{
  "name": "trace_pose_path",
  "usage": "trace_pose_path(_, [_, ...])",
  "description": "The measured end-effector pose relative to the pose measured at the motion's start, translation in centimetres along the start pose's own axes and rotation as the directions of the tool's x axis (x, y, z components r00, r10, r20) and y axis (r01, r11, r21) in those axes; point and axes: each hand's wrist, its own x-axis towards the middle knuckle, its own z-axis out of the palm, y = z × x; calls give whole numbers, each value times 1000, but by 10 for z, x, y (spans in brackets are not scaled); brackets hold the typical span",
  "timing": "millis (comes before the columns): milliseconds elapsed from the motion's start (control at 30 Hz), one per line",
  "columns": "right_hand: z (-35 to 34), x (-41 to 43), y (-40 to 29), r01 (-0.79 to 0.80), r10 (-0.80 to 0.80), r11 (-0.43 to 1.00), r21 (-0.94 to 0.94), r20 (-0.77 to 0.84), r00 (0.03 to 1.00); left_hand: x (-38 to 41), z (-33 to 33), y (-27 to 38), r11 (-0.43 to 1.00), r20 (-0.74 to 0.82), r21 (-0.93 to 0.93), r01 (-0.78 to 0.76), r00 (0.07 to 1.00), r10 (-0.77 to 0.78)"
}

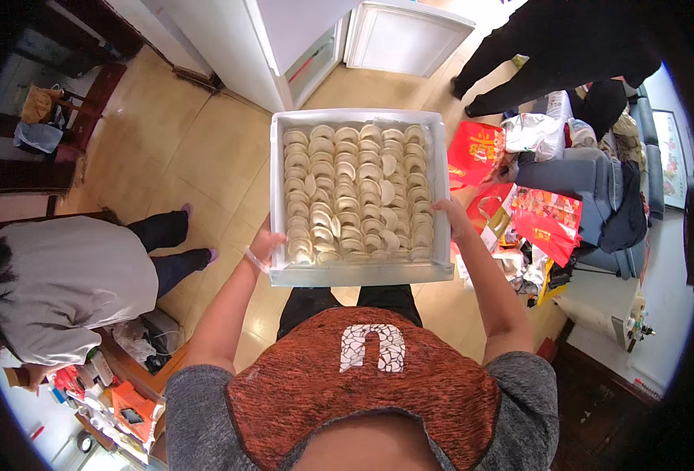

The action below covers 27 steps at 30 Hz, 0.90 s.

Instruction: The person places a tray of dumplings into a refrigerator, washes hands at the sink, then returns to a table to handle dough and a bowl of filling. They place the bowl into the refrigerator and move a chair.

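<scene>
A white plastic freezer drawer (pixel 361 275) is held level in front of my body, over the floor. Rows of pale crescent dumplings (pixel 347 188) fill it, with a few lying askew on top of the others. My left hand (pixel 269 241) grips the drawer's left side, thumb over the rim, and a clear band circles the wrist. On the right side my right hand (pixel 453 216) holds the opposite wall near its middle. The fingers beneath both sides are mostly hidden.
Ahead stand a white refrigerator (pixel 235 47) and an open white door (pixel 408 38). A person in grey (pixel 81 277) is at the left by a cluttered table (pixel 117 406). Dark-trousered legs (pixel 535 53) stand upper right, near red paper bags (pixel 544 218) and a blue-grey sofa (pixel 565 176).
</scene>
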Motion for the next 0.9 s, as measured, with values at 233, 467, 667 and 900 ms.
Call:
trace_pose_path(233, [26, 86, -157, -10, 1, 992, 129, 71, 997, 119, 0, 159, 996, 27, -29, 89, 996, -88])
trace_pose_path(467, [-76, 206, -250, -40, 35, 985, 170, 33, 999, 263, 119, 189, 988, -9, -77, 132, 991, -134])
trace_pose_path(667, [101, 363, -337, -56, 53, 998, 10, 149, 987, 433, -72, 227, 994, -69, -100, 52, 996, -59])
trace_pose_path(900, [307, 569, -405, -106, 105, 994, 22, 47, 993, 612, -273, 283, 964, -143, -155, 215, 961, -237])
